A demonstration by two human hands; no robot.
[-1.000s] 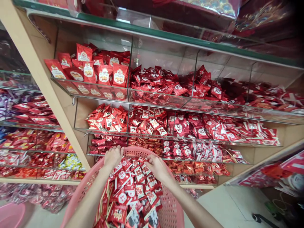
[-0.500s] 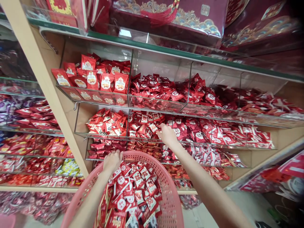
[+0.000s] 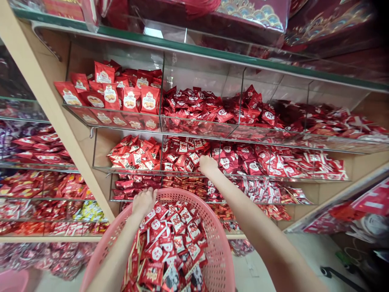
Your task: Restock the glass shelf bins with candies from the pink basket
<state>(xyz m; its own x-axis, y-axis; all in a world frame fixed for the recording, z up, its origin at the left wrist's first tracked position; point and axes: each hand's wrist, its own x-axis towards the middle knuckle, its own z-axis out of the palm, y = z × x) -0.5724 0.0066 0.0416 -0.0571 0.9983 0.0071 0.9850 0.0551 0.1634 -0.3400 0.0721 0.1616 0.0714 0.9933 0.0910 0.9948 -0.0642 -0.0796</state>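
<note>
A pink plastic basket (image 3: 219,243) with a perforated wall stands low in front of me, loaded with small red and white wrapped packets (image 3: 170,247). Over its far-left rim my left hand (image 3: 144,201) is hooked, fingers curled on the edge. My right hand (image 3: 209,165) reaches into a shelf bin of red snack packets (image 3: 184,156), just above the clear front lip. Its fingers are curled in among the packets near the divider; whatever they pinch is hidden behind the hand.
Clear-fronted shelves (image 3: 194,130) hold several bins of red packets above and beside my right hand. A wooden upright (image 3: 60,121) separates another packed rack on the left. Bagged goods (image 3: 67,257) lie beneath the racks. A pink tub (image 3: 13,280) is at lower left.
My right hand's fingers, extended toward the packets before, have curled in, and the hand sits slightly further left. The shelves have shifted a little up in view. My left hand keeps its hold.
</note>
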